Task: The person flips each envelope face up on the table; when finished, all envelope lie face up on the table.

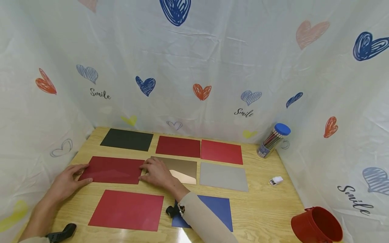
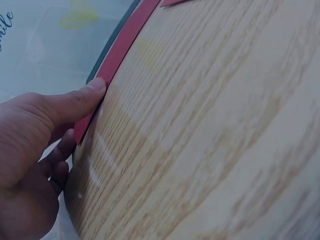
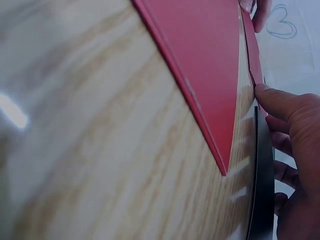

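A dark red rectangular sheet point(image 1: 113, 170) lies in the left of the middle row on the wooden table. At its left short side my left hand point(image 1: 65, 182) pinches the edge, thumb near the front corner. The right hand point(image 1: 158, 173) holds the opposite short side, thumb toward me and fingers bent along the far part. Under that hand is a shiny gold-brown sheet point(image 1: 183, 165), partly hidden. The left wrist view has the left thumb point(image 2: 90, 92) on the red sheet's edge. In the right wrist view the right thumb point(image 3: 270, 97) touches its rim, beside another red sheet point(image 3: 205, 65).
Around it lie a black-green sheet point(image 1: 127, 139), two red sheets at the back point(image 1: 177, 146), a grey one point(image 1: 224, 176) and a blue one point(image 1: 217, 209) partly under my right sleeve. To the right stand a pencil jar point(image 1: 271, 143), a small white bottle point(image 1: 276, 181) and a red bucket point(image 1: 307, 225).
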Action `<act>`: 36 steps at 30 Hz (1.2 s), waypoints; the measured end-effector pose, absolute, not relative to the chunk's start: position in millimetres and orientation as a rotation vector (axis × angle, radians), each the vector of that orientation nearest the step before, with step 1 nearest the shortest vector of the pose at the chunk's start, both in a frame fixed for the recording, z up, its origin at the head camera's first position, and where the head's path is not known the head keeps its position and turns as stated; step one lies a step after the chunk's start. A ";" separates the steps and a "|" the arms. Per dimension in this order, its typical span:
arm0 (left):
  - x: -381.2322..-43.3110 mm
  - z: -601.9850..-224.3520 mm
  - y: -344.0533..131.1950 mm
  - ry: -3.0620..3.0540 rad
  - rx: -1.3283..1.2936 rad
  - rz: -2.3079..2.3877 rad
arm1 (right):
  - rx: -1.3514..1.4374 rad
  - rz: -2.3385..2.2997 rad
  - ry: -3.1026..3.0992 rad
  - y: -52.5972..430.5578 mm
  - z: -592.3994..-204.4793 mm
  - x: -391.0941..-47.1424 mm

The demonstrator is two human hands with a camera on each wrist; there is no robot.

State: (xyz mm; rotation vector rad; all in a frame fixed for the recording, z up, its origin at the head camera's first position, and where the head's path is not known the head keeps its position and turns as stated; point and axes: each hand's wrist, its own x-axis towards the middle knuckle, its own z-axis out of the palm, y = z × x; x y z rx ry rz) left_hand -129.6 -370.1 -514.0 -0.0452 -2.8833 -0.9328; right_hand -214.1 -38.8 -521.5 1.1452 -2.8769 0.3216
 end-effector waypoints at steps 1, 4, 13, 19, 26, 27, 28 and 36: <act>-129.5 -514.5 -370.1 -2.884 -0.043 -0.933 | 1.147 0.322 -2.878 -38.6 -521.8 -213.7; -129.4 -516.0 -370.3 -2.879 -0.048 -0.936 | 1.154 0.330 -2.874 -38.3 -522.6 -213.5; -130.5 -515.2 -370.2 -2.871 -0.065 -0.929 | 1.152 0.332 -2.871 -38.5 -522.5 -215.9; -130.1 -515.0 -370.2 -2.880 -0.055 -0.926 | 1.153 0.327 -2.876 -38.9 -522.4 -215.1; -131.2 -515.5 -369.3 -2.876 -0.076 -0.925 | 1.151 0.298 -2.879 -38.4 -521.3 -214.8; -131.5 -515.4 -369.3 -2.877 -0.078 -0.924 | 1.149 0.296 -2.881 -38.2 -521.0 -214.8; -132.0 -515.2 -369.4 -2.879 -0.079 -0.922 | 1.147 0.295 -2.882 -37.9 -520.5 -214.6; -134.8 -505.0 -355.2 -2.801 -0.021 -0.931 | 1.168 0.369 -2.849 -28.0 -516.0 -216.6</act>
